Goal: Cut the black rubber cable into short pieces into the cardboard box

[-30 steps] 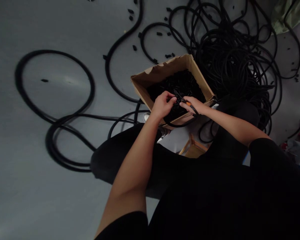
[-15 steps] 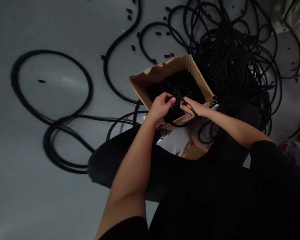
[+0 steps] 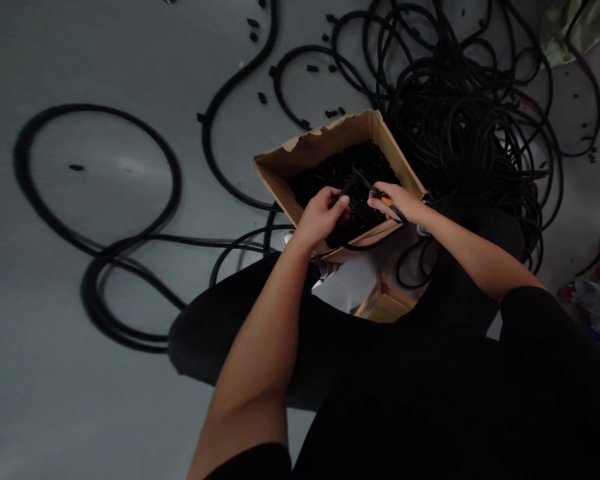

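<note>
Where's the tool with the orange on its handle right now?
In the head view, the tool is in the right hand, over the cardboard box, just right of the left hand.

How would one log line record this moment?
Left hand: holds black tube; Right hand: holds orange-handled tool; Both: over cardboard box of black pieces; Beside box: tangled tubing

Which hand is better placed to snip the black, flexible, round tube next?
Probably the right hand: it holds the orange-and-black, scissor-like tool, its dark tips over the open, brown cardboard box. The left hand appears to grip the black tube beside those tips.
</note>
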Demonstrator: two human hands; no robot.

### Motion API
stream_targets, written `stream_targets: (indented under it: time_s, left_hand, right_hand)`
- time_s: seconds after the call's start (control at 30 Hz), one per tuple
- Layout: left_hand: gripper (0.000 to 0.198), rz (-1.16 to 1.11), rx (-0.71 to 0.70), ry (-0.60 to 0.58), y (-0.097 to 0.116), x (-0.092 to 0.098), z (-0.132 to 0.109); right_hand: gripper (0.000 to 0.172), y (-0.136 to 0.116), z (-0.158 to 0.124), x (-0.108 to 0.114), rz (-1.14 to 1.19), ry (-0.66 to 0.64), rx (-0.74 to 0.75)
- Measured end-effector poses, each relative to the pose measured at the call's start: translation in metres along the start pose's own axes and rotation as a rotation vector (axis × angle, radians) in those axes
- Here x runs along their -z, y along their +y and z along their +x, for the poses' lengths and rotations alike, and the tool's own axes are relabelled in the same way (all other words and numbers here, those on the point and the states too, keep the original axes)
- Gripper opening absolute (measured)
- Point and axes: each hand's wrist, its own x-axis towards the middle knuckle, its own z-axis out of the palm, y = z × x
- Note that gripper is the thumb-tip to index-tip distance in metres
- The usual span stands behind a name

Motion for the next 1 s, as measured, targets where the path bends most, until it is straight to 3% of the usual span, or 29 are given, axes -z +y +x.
stream_targets:
  time_s: [0.4,0.67,1.0]
  left_hand:
    - [0.056,0.005,-0.088,-0.014,0.003,-0.001,-0.001]
    - [0.050,0.037,-0.097,-0.009,0.005,-0.002,-0.002]
    - [0.062,0.246,-0.139,-0.127,-0.005,-0.002,-0.003]
  right_hand:
    - [0.008,0.008,0.001,0.005,0.028,-0.067,0.049]
    - [0.011,0.000,-0.005,0.009,0.008,-0.088,0.008]
    - [0.009,-0.007,-0.008,0.012,-0.057,-0.167,-0.018]
